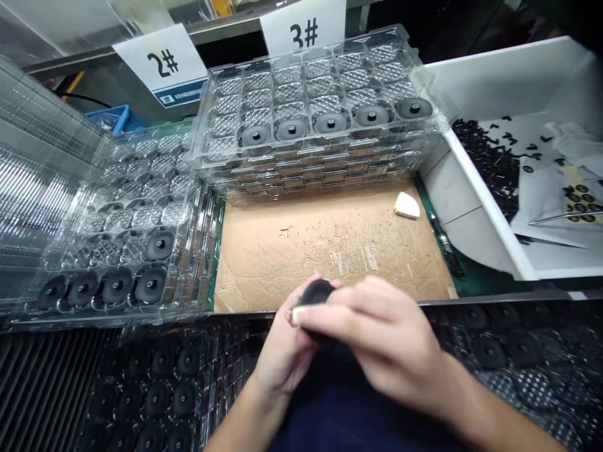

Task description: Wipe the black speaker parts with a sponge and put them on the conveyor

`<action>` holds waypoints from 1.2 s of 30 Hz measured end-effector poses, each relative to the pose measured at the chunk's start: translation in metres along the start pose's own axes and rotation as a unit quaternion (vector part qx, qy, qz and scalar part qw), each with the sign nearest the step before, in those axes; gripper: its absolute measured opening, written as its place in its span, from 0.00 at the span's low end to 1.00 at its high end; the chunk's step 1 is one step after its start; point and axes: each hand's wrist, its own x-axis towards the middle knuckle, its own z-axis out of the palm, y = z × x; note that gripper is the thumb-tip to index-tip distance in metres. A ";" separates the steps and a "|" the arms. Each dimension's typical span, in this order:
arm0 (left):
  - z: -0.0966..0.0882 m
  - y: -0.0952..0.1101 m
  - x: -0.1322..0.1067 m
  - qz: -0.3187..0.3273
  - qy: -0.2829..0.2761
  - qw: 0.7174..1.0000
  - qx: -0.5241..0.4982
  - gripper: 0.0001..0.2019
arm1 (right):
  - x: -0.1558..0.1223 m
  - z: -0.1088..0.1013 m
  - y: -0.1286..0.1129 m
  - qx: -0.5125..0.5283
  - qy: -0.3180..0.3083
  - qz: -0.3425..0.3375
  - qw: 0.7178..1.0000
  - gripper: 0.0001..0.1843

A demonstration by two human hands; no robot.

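My left hand (282, 355) and my right hand (372, 333) hold a black round part (316, 294) between them, low above the front edge of the cardboard sheet. My right fingers cover most of it, and its underside is hidden. Ahead, a clear plastic blister tray (311, 107) holds a row of grey-black round speaker-like parts (330, 122) along its front. A second clear tray (136, 188) at the left holds several similar black parts (151, 284) in its nearest rows.
Brown cardboard (330, 251) with a white wedge (407, 205) on it lies ahead. Stacked trays with black parts (160, 389) sit below my hands. A white bin (490, 207) of small black pieces stands right. Signs read 2# (162, 63) and 3# (304, 31). A blue crate (110, 119) stands behind.
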 end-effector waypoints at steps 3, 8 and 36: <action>-0.007 -0.001 -0.001 0.019 0.008 1.000 -0.022 0.33 | -0.002 0.006 0.008 -0.025 -0.032 0.106 0.994 0.17; -0.006 0.000 0.000 0.024 0.000 0.999 -0.025 0.31 | -0.004 0.016 0.012 0.071 0.031 0.109 0.991 0.17; -0.009 -0.004 0.001 0.073 -0.054 0.995 -0.043 0.30 | -0.034 0.035 0.039 0.279 -0.001 0.430 0.859 0.17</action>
